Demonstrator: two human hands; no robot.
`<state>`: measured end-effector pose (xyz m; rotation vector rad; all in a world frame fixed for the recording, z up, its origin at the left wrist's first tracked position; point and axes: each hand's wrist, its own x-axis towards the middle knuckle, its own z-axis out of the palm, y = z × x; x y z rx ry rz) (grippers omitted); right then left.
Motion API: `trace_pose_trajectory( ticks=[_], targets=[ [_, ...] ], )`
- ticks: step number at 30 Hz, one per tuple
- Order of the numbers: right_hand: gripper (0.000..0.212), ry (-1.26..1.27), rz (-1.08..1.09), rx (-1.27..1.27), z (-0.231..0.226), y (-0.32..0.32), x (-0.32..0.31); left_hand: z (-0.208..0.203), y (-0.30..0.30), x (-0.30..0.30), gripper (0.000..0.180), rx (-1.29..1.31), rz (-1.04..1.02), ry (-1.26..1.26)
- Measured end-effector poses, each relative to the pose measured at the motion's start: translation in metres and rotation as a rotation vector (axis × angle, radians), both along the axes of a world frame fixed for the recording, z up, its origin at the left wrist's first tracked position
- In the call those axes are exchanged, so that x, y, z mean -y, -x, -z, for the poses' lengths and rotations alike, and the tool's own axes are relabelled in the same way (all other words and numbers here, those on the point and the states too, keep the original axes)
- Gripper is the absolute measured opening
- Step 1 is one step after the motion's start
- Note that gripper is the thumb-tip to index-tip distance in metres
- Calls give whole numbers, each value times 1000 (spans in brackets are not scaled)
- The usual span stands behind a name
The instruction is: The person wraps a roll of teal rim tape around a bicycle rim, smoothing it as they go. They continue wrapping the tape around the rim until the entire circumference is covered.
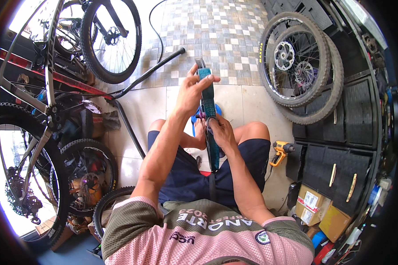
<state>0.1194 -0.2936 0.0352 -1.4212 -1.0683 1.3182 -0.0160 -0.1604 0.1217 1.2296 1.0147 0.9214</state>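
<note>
A long, narrow teal strip-like piece with a printed pattern stands upright in front of me, seen nearly edge-on; I cannot make out exactly what it is. A grey end shows at its top, and its lower end reaches down between my thighs. My left hand grips the upper part, thumb laid across the teal face and fingers curled behind. Lower down, my right hand closes round the right side. Behind the piece, my foot and a blue sandal are partly hidden.
Two bicycle wheels lean against black drawers at the right. A yellow heat gun is on the floor beside my right knee. Bicycles and a black tube stand at the left. Cardboard boxes sit lower right.
</note>
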Motion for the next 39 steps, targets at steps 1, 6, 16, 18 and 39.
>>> trace_pose_trajectory(
  ticks=[1,6,16,18,39],
  targets=[
    [34,-2,13,-3,1,3,1,3,-1,-13,34,83,-21,45],
    [36,5,-57,59,-4,-3,2,-5,-7,-87,33,383,-46,305],
    [35,48,-72,-5,-1,-8,4,-18,-6,-198,35,118,56,-125],
    [35,59,-67,-19,-5,-10,4,-3,-9,-209,36,-176,52,-463],
    [38,-20,-43,7,6,-13,8,81,-6,-228,30,-671,-130,-639]
  ],
)
